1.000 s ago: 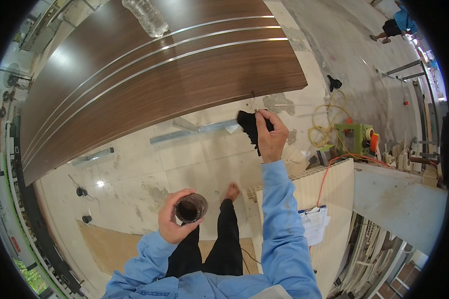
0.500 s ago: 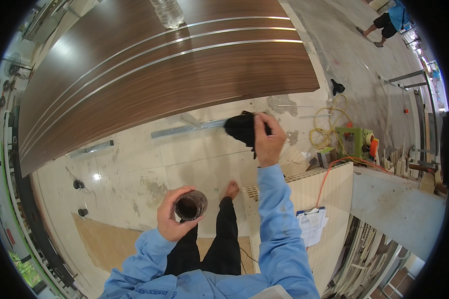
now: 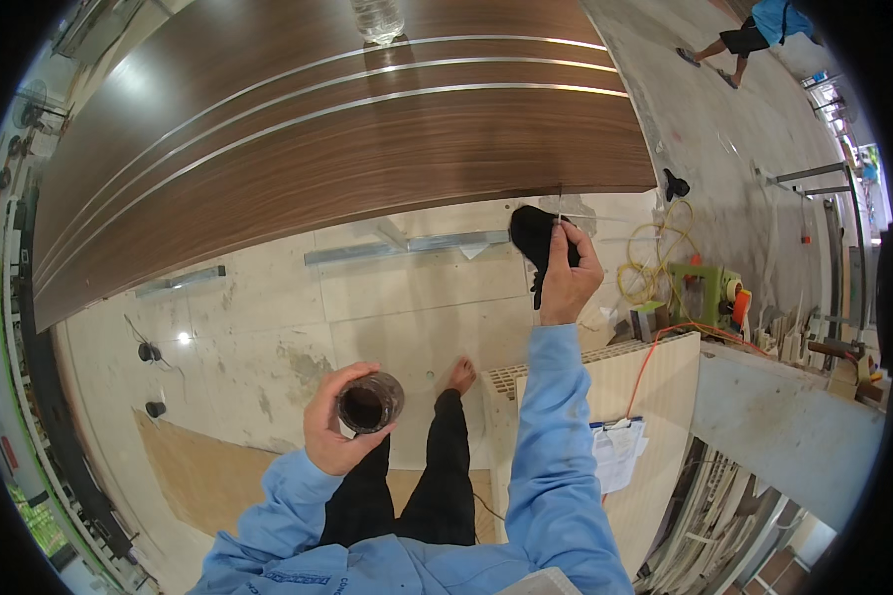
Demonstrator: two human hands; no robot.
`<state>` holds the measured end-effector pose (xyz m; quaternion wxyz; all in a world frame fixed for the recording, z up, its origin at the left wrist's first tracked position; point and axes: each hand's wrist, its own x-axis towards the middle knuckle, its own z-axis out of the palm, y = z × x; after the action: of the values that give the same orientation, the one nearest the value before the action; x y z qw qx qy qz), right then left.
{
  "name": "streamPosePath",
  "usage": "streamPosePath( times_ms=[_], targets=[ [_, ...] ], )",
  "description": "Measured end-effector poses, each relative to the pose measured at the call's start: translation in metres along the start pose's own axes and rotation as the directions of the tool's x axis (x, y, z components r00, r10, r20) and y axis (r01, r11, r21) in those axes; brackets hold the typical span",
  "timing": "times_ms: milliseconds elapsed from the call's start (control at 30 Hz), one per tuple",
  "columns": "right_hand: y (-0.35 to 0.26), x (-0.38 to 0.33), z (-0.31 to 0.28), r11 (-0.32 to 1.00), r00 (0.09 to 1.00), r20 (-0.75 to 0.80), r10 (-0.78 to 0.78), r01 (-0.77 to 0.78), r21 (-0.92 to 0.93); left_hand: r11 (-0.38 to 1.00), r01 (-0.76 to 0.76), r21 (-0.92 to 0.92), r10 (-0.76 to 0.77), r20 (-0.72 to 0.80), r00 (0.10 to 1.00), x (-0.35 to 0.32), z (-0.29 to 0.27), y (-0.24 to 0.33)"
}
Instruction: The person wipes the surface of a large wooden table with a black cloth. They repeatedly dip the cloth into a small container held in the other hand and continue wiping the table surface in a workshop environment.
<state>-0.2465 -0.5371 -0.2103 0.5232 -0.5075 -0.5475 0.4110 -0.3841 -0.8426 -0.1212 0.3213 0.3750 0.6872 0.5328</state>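
Note:
My left hand (image 3: 335, 421) is wrapped round a clear round jar (image 3: 387, 397) with dark brown contents, its open mouth turned up toward me. Out ahead, my right hand (image 3: 572, 273) has its thumb and forefinger pinched together on a black cloth (image 3: 534, 238), which hangs bunched to the left of the fingers. A thin pale tip shows at the pinch; I cannot tell what it is. The cloth is close to the near edge of a large brown wood-grain panel (image 3: 407, 154) with three silvery strips along it. Whether it touches that edge is unclear.
A clear plastic bottle (image 3: 378, 22) stands on the panel. Metal bars (image 3: 407, 246) show beneath it. To my right are a clipboard (image 3: 617, 451) on a pale board, a green machine (image 3: 700, 288) and a yellow hose (image 3: 637, 268). A person (image 3: 749, 38) walks at far right.
My right hand has moved right with the black cloth, nearer the panel's right end. The jar in my left hand has shifted slightly left. The person at far right has moved left.

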Motion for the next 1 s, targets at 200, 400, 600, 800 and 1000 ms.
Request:
streamPosePath(
  times_ms=[200, 400, 600, 800, 1000],
  targets=[
    [-0.01, -0.049, 0.039, 0.994, 0.932, 0.35, -0.099, 0.109, -0.008, 1.0, 0.01, -0.013, -0.011, -0.01, 1.0, -0.003, -0.005, -0.003],
    [-0.02, -0.044, 0.039, 0.999, 0.984, 0.173, -0.03, 0.037, -0.039, 1.0, 0.008, -0.012, -0.009, -0.027, 1.0, -0.005, -0.016, -0.006],
    [-0.019, -0.055, 0.043, 0.993, 0.933, 0.356, -0.049, 0.083, -0.08, 1.0, 0.017, -0.024, -0.018, -0.045, 0.999, -0.008, -0.025, -0.011],
    [-0.018, -0.054, 0.047, 1.0, 0.989, 0.151, -0.013, 0.012, 0.007, 1.0, 0.003, -0.018, -0.004, -0.065, 0.998, -0.01, -0.035, -0.011],
    [-0.005, -0.093, 0.076, 0.995, 0.915, 0.396, -0.085, 0.099, -0.014, 0.999, 0.039, 0.025, -0.036, -0.088, 0.995, -0.023, -0.044, -0.022]
  ],
)
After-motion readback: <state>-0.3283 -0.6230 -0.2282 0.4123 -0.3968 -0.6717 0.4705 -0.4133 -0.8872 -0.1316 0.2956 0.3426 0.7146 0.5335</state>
